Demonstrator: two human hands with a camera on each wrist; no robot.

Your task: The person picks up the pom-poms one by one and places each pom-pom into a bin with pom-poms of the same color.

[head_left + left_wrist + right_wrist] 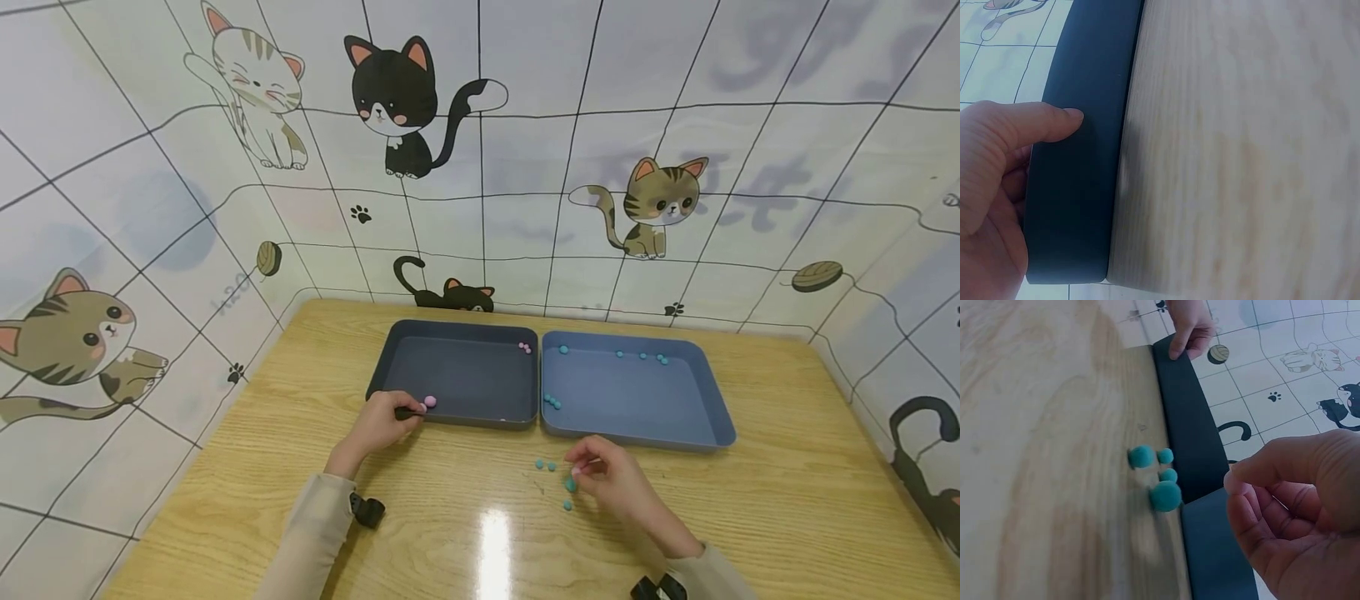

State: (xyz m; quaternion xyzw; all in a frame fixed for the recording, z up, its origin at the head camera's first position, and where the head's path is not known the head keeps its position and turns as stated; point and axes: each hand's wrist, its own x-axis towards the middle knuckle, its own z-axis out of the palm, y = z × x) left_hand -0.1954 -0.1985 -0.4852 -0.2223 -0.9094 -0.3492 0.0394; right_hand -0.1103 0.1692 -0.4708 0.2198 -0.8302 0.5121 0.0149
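With the thumb over its front wall, my left hand (384,423) grips the dark grey tray (457,367) at its near left corner. My right hand (617,482) pinches a small pink pompom (1235,482) between thumb and fingertips, above the table just in front of the blue tray (637,396). Several teal pompoms (1166,496), larger and smaller, lie on the wood beside that hand. Inside the dark tray, pink pompoms (431,402) sit near the left hand and in the far right corner. Teal pompoms (564,350) are spread along the blue tray's edges.
Both trays stand side by side on a wooden table (450,500), their inner walls close together. Behind and at both sides rises a white gridded wall covering (517,167) with cartoon cats.
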